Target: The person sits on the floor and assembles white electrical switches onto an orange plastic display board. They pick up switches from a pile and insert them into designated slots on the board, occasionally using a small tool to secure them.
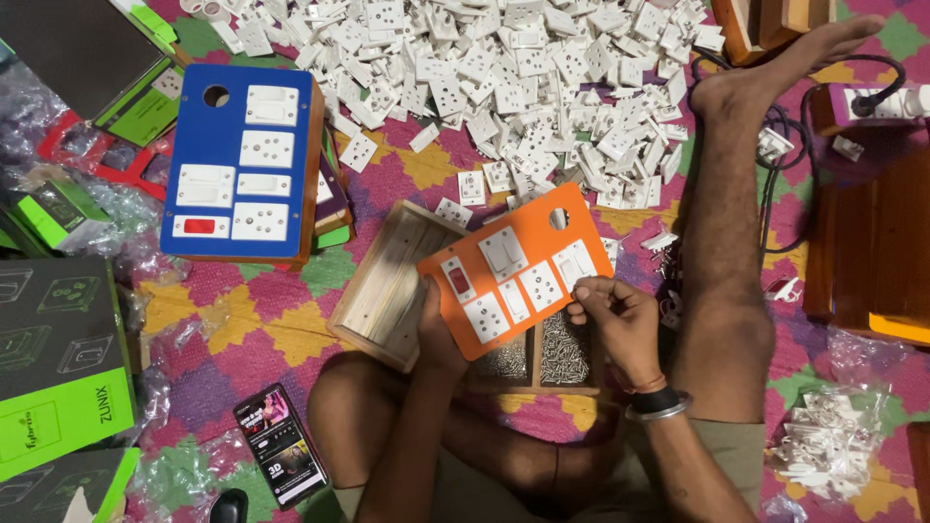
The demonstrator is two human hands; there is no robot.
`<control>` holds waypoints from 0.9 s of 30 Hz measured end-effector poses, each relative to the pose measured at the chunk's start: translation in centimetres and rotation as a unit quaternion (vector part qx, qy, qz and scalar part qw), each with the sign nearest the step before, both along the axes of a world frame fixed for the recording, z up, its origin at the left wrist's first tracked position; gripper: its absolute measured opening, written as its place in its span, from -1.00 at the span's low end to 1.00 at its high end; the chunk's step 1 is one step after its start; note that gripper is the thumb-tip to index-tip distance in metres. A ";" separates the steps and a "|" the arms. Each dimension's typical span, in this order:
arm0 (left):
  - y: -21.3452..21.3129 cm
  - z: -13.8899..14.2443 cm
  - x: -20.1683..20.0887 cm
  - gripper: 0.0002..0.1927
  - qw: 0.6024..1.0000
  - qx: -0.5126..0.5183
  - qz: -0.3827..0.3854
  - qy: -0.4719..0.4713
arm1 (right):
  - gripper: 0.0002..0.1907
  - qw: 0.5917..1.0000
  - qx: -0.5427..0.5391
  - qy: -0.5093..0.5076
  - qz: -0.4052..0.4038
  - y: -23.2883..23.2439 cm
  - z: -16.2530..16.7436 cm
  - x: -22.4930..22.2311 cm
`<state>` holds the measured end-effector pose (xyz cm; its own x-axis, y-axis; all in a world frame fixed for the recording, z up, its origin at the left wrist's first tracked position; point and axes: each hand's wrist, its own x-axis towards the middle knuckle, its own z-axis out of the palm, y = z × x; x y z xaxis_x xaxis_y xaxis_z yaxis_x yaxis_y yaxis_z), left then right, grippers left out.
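Head view, seated on the floor. My left hand grips the lower left edge of an orange switch plate, fingers closed around it from beneath; the plate is held tilted above a wooden box that lies open on the patterned mat. The plate carries white switches and sockets, one red rocker near its left end, and a round hole at its upper right corner. My right hand sits at the plate's right edge, fingertips pinched narrow against it; whether they pinch a small part I cannot tell. Under the plate, two box compartments show heaps of small metal screws.

To the left, a finished blue switch plate rests on its own wooden box, well apart from the orange one. Beyond both, a large pile of loose white sockets covers the upper mat. A phone with a lit screen lies near my left knee. Green and black cartons stand at the left margin. My right leg stretches up the frame beside a black cable and further wooden boxes at the right.
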<state>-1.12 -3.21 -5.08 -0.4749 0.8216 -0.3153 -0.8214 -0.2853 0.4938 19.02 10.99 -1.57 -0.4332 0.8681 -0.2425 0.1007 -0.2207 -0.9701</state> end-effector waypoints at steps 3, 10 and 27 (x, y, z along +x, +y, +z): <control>0.3 -0.2 0.4 -0.32 1.000 0.000 -0.008 -0.003 | -0.86 0.979 0.178 -0.096 -0.010 -0.3 -0.1 0.0; 2.5 0.6 1.8 -0.29 0.996 0.081 0.017 -0.034 | -0.72 0.991 -0.088 -0.059 -0.077 -0.2 0.8 -0.8; 2.0 2.7 0.4 -0.34 0.988 0.125 0.063 -0.063 | -0.68 0.820 0.356 -0.384 0.229 -4.0 0.2 1.5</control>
<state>-0.71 -1.20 -2.40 -0.5480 0.8185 -0.1726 -0.8221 -0.4889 0.2918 20.57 7.04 -1.40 -0.7103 0.6970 -0.0983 0.6571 0.6064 -0.4479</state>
